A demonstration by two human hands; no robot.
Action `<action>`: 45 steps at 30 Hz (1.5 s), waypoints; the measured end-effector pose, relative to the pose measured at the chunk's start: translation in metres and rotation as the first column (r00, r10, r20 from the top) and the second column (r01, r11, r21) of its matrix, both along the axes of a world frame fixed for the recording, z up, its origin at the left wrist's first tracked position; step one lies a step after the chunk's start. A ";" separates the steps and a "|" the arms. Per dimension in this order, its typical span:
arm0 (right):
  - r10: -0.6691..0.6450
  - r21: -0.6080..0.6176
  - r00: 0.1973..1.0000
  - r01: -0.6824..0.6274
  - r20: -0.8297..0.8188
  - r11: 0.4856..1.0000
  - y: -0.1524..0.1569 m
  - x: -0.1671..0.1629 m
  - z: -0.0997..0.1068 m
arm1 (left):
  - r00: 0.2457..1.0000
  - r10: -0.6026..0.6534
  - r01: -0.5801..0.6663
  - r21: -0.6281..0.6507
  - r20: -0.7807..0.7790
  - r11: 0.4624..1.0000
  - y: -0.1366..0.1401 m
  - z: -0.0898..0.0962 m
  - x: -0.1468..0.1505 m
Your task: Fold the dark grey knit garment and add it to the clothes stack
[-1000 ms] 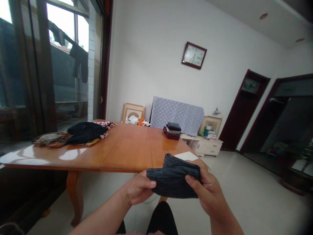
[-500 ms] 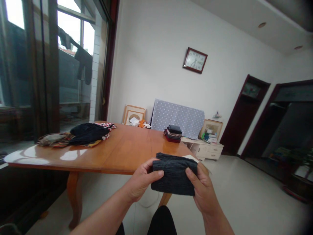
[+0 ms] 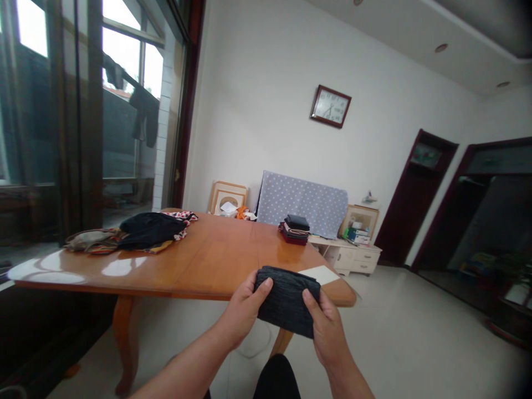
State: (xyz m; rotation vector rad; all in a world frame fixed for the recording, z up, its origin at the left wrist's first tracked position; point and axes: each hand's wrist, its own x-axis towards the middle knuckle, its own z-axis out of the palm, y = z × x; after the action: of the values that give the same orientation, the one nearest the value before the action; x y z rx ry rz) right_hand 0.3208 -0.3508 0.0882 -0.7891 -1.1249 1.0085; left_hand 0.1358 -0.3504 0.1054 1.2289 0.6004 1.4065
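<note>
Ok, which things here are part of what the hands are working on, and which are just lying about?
In hand:
- dark knitted cloth, folded, gripped by left hand and right hand

Lying about:
- stack of folded clothes on wooden table
- loose clothes pile
- white paper
- wall clock

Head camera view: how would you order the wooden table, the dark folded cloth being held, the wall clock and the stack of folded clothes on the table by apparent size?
1. Wooden table
2. Dark folded cloth, enlarged by nearness
3. Wall clock
4. Stack of folded clothes, close to the clock, so unsure
</note>
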 end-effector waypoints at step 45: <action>-0.104 -0.102 0.995 0.103 -0.004 0.989 0.024 0.007 -0.032 | 0.974 -0.226 0.208 -0.336 -0.016 0.919 0.021 -0.013 0.000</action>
State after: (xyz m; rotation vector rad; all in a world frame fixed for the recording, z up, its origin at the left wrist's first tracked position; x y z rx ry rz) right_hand 0.3283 -0.3273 0.0558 -0.9140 -1.0205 0.9868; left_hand 0.1358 -0.3296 0.0921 1.0294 0.6857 1.0384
